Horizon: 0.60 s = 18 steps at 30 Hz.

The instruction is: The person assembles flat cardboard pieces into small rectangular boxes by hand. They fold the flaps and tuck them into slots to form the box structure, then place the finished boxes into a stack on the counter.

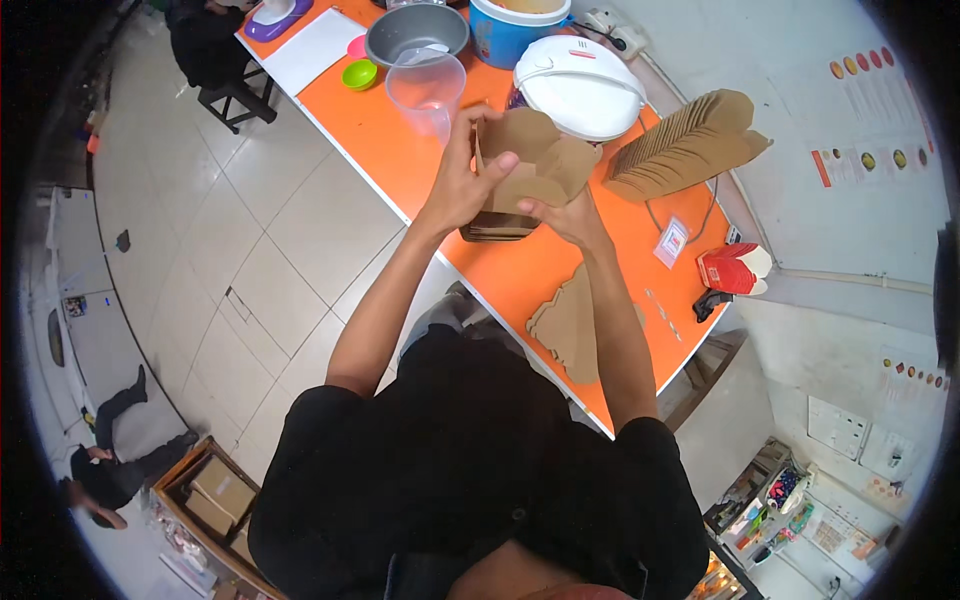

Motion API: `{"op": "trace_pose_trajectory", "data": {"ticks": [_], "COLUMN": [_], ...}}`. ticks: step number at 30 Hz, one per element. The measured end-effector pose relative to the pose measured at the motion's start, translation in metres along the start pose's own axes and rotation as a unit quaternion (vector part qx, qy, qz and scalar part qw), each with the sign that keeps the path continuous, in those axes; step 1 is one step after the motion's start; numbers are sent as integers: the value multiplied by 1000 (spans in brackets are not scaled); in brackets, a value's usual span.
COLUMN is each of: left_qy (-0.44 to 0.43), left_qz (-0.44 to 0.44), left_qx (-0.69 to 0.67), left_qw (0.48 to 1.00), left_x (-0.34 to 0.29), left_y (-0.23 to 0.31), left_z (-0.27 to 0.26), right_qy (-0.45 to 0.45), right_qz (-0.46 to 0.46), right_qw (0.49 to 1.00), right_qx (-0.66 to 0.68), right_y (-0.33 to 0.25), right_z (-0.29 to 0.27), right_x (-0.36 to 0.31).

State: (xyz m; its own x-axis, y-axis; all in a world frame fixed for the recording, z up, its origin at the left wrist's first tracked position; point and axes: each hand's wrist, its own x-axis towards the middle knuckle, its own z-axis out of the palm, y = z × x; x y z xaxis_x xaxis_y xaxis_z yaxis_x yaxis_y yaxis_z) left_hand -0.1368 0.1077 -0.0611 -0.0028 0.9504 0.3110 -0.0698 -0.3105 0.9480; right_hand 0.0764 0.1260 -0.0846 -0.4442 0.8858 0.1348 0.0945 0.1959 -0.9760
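Observation:
Between my two hands is a brown cardboard takeout box (533, 135), its top flaps standing up and its inside facing me. My left hand (460, 190) grips the left wall, thumb over the near rim. On the near right side, my right hand (577, 222) holds it with the thumb along the edge; its other fingers are mostly hidden. Layered cardboard edges (500, 232) show just beneath the box; whether they are joined to it I cannot tell. Flat brown box blanks (572, 335) lie near my right forearm. Farther right rests a long row of nested folded boxes (685, 148).
On the orange table (510, 285) stand a white-lidded appliance (580, 85), a blue tub (515, 35), a grey basin (415, 35), a clear plastic jug (427, 85) and a green bowl (359, 74). A red box (730, 268) sits at the right end, by the wall.

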Motion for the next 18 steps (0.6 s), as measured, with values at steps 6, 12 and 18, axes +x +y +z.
{"op": "trace_pose_trajectory", "data": {"ticks": [6,12,18], "left_qy": [-27,-56,-115], "left_qz": [-5,-85,-66], "left_qx": [26,14,100], "left_qw": [999,995,986], "left_x": [-5,-6,-34], "left_y": [-14,-8,-26], "left_z": [1,-4,-28], "right_qy": [1,34,13], "right_qz": [3,-15,-22], "right_qw": [1000,999,997], "right_qx": [-6,-24,-69], "right_y": [30,30,25], "right_z": [-10,-3,-4], "right_x": [-3,-5,-4]}}
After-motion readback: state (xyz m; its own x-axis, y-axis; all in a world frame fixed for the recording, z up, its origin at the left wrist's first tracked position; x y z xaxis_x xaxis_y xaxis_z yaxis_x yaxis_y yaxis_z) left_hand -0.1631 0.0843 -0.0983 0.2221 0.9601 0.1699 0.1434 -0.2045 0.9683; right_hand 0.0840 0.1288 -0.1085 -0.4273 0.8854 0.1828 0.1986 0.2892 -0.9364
